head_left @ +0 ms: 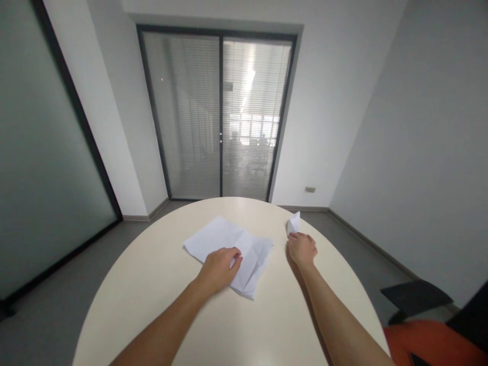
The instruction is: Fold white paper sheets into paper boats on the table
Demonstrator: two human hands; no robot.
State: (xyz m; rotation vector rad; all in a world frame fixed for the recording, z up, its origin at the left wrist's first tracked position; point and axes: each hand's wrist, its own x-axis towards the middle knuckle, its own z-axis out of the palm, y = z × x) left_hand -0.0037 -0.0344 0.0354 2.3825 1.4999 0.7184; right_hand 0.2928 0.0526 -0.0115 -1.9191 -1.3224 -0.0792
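Creased white sheets of paper (223,236) lie unfolded on the table, fold lines running across their right part. Over their near edge is my left hand (221,267), its fingers curled and the thumb close to the index finger. I see nothing held between them, only the paper beneath. Farther right, my right hand (303,248) grips a small folded paper piece (293,223) by its lower end. The piece stands up with a pointed top, near the table's far right edge; my fingers hide its base.
The round cream table (152,284) fills the foreground. To the right is a chair with an orange seat (430,343) and a black armrest (417,297). Beyond the table stand glass panels with blinds (190,127). A frosted glass panel (41,168) is on the left.
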